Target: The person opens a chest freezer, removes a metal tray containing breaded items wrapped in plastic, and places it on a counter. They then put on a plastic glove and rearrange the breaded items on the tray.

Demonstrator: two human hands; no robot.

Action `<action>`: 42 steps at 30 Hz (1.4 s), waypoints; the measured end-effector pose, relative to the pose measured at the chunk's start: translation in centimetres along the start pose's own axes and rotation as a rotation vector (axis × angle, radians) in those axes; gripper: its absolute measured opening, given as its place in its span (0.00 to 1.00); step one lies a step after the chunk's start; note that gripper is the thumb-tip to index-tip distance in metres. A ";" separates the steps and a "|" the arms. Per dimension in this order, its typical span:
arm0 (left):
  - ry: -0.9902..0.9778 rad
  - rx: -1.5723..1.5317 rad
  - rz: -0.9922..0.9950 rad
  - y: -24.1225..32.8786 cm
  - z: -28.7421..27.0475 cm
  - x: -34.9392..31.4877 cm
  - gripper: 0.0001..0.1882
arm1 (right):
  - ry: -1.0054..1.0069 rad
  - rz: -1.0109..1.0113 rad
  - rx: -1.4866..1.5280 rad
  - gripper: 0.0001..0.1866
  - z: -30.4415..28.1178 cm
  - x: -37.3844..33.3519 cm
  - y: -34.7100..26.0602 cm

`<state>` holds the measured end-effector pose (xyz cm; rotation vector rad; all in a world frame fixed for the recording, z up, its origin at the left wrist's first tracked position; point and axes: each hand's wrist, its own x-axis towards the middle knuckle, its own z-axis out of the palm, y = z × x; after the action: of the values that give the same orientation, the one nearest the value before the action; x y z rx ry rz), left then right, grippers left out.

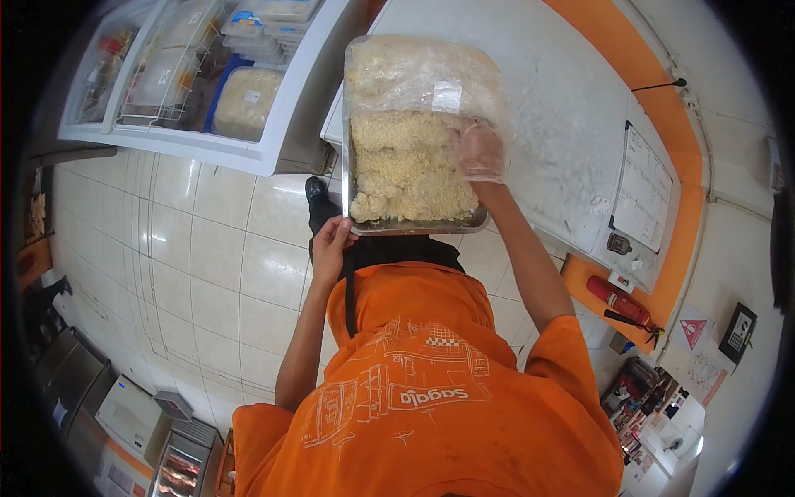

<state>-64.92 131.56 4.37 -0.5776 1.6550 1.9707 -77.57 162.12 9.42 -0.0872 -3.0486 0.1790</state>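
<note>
Left hand: gripped the metal tray's near rim.
Right hand: gloved, clutching the plastic film over the breaded pieces.
Nearby: open chest freezer.

A rectangular metal tray sits level at chest height, piled with pale, crumb-coated pieces; clear plastic film covers its far half and is peeled back from the near half; its far end overlaps the white surface.
</note>
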 end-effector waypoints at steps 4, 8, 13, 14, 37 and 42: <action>-0.006 0.015 0.012 0.2 0.0 0.0 0.15 | -0.082 -0.048 0.031 0.16 -1.7 0.9 1.7; -0.027 0.000 0.009 0.1 -0.2 0.0 0.14 | 0.036 -0.209 0.052 0.16 -2.7 1.2 2.7; -0.029 0.005 0.013 0.0 -0.2 0.1 0.14 | 0.016 -0.124 -0.055 0.15 -0.8 0.3 1.6; -0.027 0.004 0.013 0.1 -0.2 0.0 0.14 | 0.054 -0.107 -0.075 0.14 0.1 0.2 1.5; -0.062 0.011 0.002 0.2 -0.2 0.2 0.17 | -0.364 -0.304 -0.125 0.23 -2.4 -12.8 -2.0; -0.073 0.015 0.020 0.1 -0.4 0.4 0.16 | -0.498 -0.181 -0.025 0.28 -2.8 -12.8 -3.1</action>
<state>-65.29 131.24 4.15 -0.4795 1.6353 1.9683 -64.78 158.55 11.54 0.2726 -3.5273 0.1701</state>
